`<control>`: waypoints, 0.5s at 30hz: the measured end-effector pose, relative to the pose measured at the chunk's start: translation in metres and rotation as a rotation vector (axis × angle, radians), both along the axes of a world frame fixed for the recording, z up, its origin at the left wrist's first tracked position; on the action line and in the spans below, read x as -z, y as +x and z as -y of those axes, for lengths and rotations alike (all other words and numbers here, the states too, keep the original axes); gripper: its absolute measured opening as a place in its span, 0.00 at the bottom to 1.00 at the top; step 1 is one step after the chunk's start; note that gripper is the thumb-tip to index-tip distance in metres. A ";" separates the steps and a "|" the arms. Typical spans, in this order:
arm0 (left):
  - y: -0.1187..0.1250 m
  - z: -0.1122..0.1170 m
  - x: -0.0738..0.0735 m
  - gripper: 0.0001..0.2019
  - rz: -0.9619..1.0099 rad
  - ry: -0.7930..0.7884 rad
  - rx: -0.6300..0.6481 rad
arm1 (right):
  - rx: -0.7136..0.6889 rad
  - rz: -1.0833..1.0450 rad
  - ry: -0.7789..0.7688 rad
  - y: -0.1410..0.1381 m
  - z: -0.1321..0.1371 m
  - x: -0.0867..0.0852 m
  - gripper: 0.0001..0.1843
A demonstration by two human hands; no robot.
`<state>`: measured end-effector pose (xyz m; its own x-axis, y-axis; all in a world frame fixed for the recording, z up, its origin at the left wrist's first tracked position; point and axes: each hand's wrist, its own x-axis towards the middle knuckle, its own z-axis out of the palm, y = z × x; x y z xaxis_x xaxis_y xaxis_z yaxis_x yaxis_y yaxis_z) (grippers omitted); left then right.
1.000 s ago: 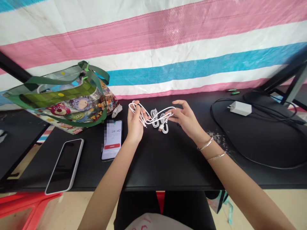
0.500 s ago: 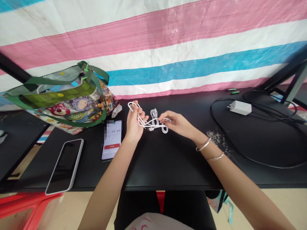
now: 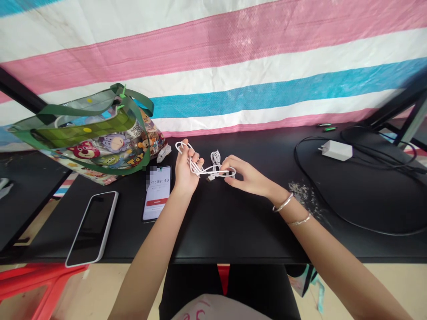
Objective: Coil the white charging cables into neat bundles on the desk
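Note:
My left hand (image 3: 187, 171) is closed around looped strands of a white charging cable (image 3: 210, 170), held just above the black table. A loop of the cable also sticks up past its fingertips. To the right, my right hand (image 3: 245, 175) has its thumb and fingers curled at the other end of the same cable, pinching the loop there. Behind and between the hands lies a second white cable (image 3: 215, 158), bundled with a dark tie. A metal plug (image 3: 210, 178) shows below that bundle.
On the left stand a clear cartoon-printed bag (image 3: 110, 140) with green handles, a lit phone (image 3: 157, 195) showing a timer, and a white-edged dark device (image 3: 91, 229). At right lie a white charger (image 3: 336, 150), a black cord (image 3: 320, 191) and two small green batteries (image 3: 329, 129).
My right fingers have opened wider and shifted slightly along the cable loop, which now looks narrower between the hands. My left hand keeps its hold.

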<state>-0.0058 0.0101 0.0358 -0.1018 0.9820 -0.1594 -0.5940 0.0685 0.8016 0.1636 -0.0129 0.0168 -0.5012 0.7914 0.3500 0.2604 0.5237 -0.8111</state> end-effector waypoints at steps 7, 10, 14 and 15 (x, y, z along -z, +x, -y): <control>0.009 0.005 0.007 0.06 -0.091 -0.003 0.013 | 0.268 0.006 0.298 -0.004 0.001 0.004 0.05; 0.013 0.010 0.010 0.04 -0.198 0.073 0.054 | 0.301 0.007 0.330 -0.005 0.003 0.000 0.06; 0.016 0.014 0.014 0.03 -0.333 0.182 0.100 | 0.347 -0.038 0.323 -0.005 0.007 -0.006 0.07; 0.017 0.014 0.015 0.03 -0.357 0.201 0.116 | 0.371 -0.060 0.327 -0.005 0.007 -0.007 0.07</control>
